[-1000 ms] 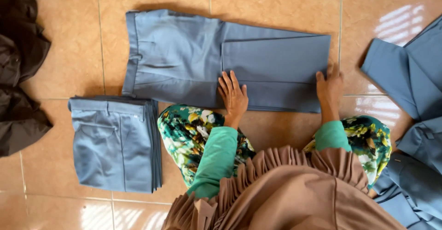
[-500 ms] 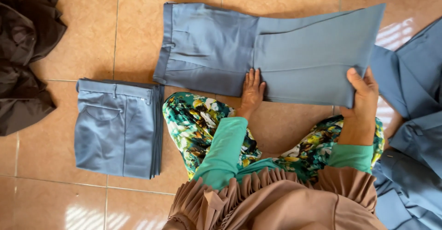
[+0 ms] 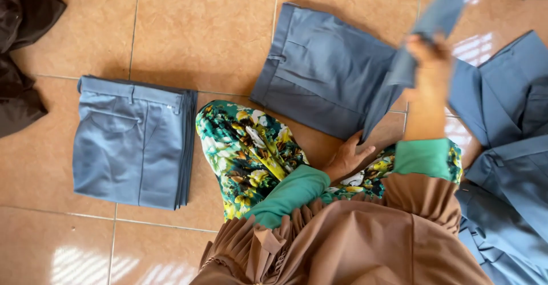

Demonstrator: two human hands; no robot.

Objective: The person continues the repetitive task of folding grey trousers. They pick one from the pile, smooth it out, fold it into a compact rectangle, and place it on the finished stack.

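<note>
Two hands: right hand (image 3: 427, 53) lifts blue trousers (image 3: 325, 71), left hand (image 3: 347, 158) beneath.

The right hand (image 3: 425, 53) is raised with fingers pinched closed, while the left hand (image 3: 345, 156) rests low, fingers spread.

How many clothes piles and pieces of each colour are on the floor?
Blue-grey: 3 - the trousers being folded in the right hand, the folded stack, the loose heap.
Dark brown: 1 - the heap at the far left.
Total: 4. How many pieces each pile holds cannot be told.
</note>
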